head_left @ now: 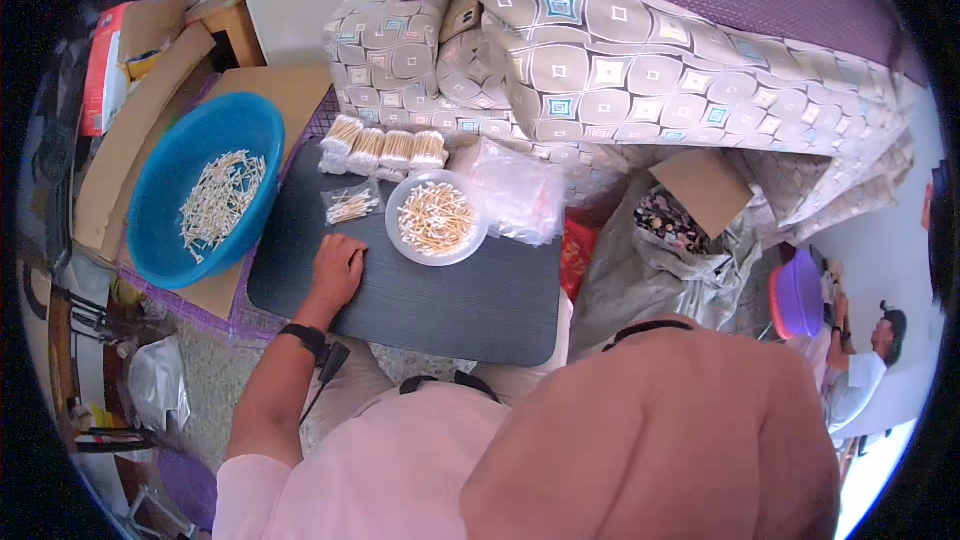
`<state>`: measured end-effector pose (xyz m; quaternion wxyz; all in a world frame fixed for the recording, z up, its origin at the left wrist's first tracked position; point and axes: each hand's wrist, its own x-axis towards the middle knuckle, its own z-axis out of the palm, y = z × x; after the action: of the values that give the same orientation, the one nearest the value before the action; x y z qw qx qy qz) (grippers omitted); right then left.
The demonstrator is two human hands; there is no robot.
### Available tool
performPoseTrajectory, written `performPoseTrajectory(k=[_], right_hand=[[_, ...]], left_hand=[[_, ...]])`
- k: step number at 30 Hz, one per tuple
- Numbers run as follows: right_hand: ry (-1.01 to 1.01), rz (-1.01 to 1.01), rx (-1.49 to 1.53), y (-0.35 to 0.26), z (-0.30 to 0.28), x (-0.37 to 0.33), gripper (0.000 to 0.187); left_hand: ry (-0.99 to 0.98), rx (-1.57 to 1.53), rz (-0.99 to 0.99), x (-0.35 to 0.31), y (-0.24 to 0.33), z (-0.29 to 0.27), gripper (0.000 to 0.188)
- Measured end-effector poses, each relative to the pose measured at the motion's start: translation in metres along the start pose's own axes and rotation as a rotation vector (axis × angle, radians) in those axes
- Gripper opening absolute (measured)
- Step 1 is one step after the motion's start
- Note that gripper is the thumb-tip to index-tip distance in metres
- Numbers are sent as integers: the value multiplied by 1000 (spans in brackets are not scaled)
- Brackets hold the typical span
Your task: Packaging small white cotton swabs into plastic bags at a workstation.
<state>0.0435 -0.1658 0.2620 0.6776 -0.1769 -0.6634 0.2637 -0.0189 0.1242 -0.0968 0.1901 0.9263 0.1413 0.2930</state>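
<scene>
My left hand (340, 268) rests on the left side of a dark tabletop (470, 310), fingers curled in and nothing seen in them. Just beyond it lies a small clear bag of cotton swabs (350, 203). A white bowl of loose cotton swabs (437, 218) stands to its right. Behind these, bundled cotton swabs (385, 145) line the far edge beside a stack of clear plastic bags (512, 188). My right hand (650, 430) is raised very close to the camera, large and blurred at the lower right; its fingers cannot be made out.
A blue basin (150, 225) with many white sticks sits left on cardboard. A patterned sofa (640, 70) runs behind the table. On the right are an open sack (630, 275) with a cardboard flap (705, 190), a purple tub (797, 292) and another person (862, 375).
</scene>
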Motion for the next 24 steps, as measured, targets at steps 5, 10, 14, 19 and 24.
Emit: performPoseTrajectory(k=[5, 10, 14, 19, 24], right_hand=[[-5, 42, -12, -8, -4, -2, 17], [-11, 77, -30, -18, -9, -3, 16], [15, 117, -36, -23, -10, -9, 15], [46, 163, -48, -33, -13, -16, 15], [50, 195, -48, -38, -18, -17, 14]], left_hand=[[17, -28, 5, -1, 0, 2, 8], [-5, 1, 33, -3, -4, 4, 8], [43, -14, 29, -4, -1, 5, 9], [-3, -21, 22, -3, 1, 4, 9], [29, -23, 16, -1, 2, 2, 9]])
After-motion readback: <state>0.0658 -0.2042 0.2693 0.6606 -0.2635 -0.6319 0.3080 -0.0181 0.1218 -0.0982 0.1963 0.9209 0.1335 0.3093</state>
